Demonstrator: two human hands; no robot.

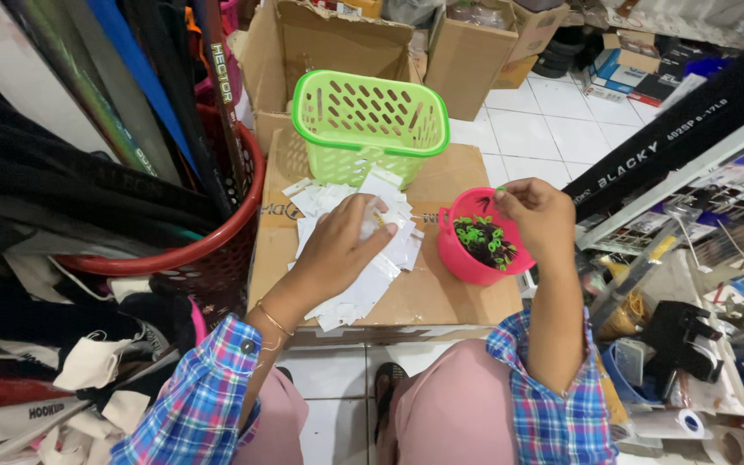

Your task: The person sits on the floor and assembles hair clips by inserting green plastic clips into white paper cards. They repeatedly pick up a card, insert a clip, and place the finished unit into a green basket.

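your left hand (342, 245) presses a small clear bag (370, 222) mid-box (441, 297); your right hand (534, 211) pinches a green piece (500, 190) over the pink tub (475, 263) at the right edge. next likely needs the bag's mouth opened.

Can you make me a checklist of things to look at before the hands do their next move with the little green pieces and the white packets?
1. Right hand has a small green piece pinched in its fingertips above the pink tub: ok.
2. Pink tub has green and dark pieces in it: ok.
3. Left hand rests on the pile of white packets: ok.
4. One packet is open and ready: cannot tell, the hand covers it.
5. Cardboard box under the packets and tub lies flat: ok.
6. Green basket is empty: cannot tell, its floor is hard to see.
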